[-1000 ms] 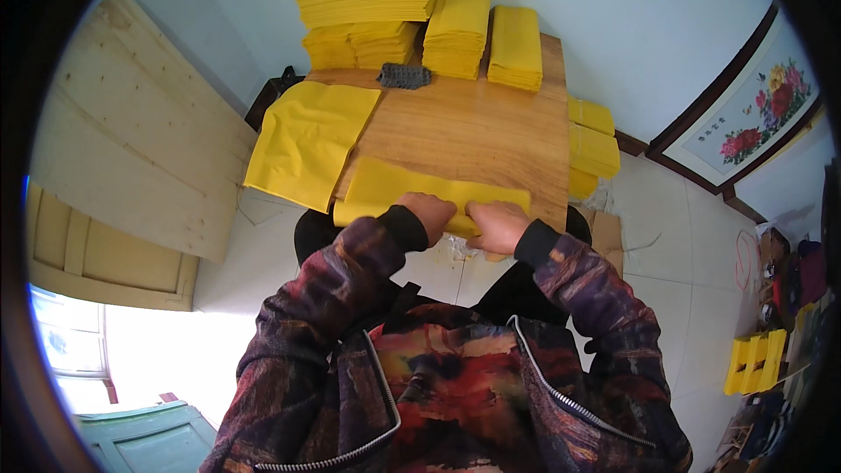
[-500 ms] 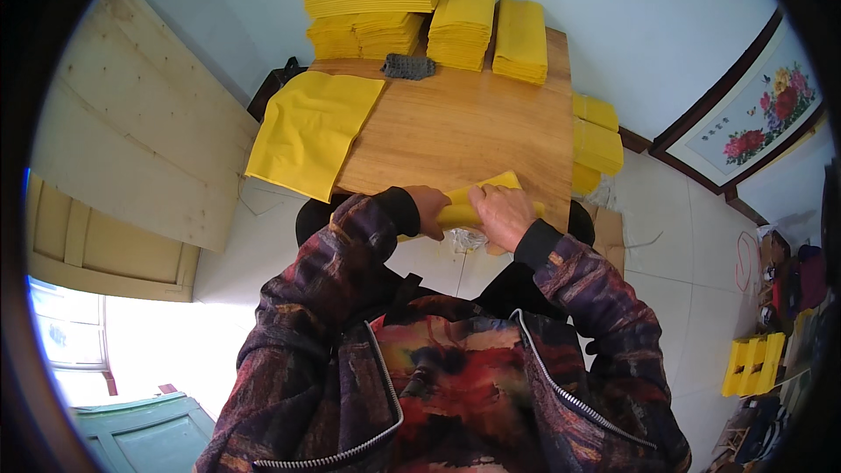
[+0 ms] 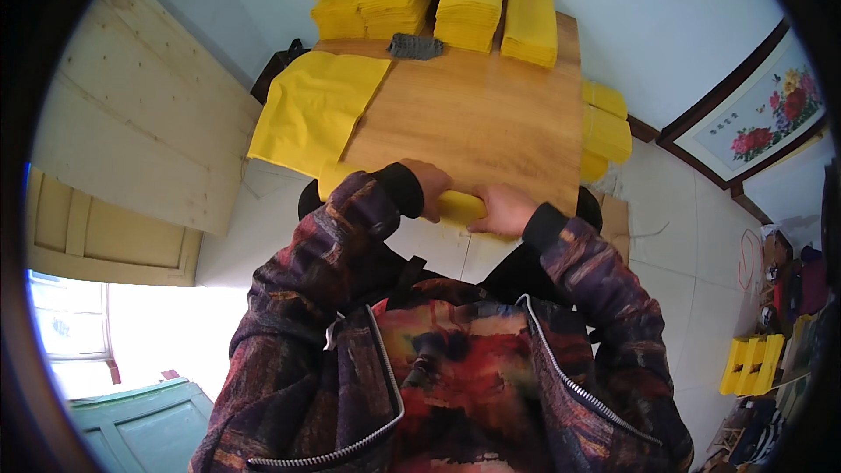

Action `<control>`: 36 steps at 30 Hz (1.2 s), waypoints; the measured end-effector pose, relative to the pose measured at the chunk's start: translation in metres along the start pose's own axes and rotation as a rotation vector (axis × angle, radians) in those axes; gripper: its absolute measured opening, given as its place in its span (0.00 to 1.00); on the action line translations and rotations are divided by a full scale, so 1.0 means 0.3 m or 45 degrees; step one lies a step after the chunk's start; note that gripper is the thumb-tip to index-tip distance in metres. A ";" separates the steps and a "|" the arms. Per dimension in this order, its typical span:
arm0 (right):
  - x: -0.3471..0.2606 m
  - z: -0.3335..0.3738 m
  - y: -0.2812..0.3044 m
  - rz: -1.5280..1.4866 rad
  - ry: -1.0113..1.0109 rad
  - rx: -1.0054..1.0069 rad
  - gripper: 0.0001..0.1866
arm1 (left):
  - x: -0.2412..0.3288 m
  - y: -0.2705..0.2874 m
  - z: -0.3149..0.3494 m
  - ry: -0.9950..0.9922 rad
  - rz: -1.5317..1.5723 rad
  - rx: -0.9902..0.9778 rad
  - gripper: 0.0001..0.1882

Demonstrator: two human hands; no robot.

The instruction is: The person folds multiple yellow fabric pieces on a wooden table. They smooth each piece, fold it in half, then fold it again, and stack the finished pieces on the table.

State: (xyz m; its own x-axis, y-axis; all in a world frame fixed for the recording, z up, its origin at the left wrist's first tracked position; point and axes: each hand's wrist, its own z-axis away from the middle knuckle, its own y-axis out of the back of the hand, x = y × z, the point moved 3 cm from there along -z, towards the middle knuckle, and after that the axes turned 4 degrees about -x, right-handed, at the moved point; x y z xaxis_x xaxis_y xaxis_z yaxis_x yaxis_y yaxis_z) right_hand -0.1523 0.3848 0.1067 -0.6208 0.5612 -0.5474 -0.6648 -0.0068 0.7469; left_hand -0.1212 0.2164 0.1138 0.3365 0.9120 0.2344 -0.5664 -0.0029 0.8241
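Your left hand curls over the folded yellow sheet, fingertips partly hidden; your right hand pinches its right part between thumb and fingers. The sheet lies along the near edge of the counter. It looks light, soft and easily creased, so hold the rounded fold on both sides, without squeezing hard. Beyond it lie a flat yellow sheet and yellow stacks. Half a second ago a corner stuck up behind your right hand; now a rounded fold shows between your hands.
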 end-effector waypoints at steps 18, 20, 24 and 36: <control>0.066 -0.004 -0.076 -1.151 0.047 -0.649 0.34 | 0.003 0.044 0.006 -0.119 0.203 -0.217 0.24; 0.068 0.001 -0.090 -1.351 0.171 -0.676 0.35 | 0.007 0.057 0.015 -0.103 0.198 -0.212 0.24; 0.071 0.000 -0.116 -1.386 0.145 -0.692 0.35 | 0.010 0.068 0.019 -0.133 0.230 -0.291 0.24; 0.093 0.003 -0.025 -1.064 0.170 -0.554 0.31 | -0.052 0.136 0.060 -0.269 0.518 0.011 0.17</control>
State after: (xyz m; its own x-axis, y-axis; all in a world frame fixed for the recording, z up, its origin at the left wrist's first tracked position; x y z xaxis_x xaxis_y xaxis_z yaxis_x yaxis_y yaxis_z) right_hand -0.1642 0.4013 0.0861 0.1012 0.4249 -0.8996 -0.9948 0.0309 -0.0973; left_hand -0.1359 0.1947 0.1530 0.2344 0.7327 0.6390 -0.6785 -0.3475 0.6473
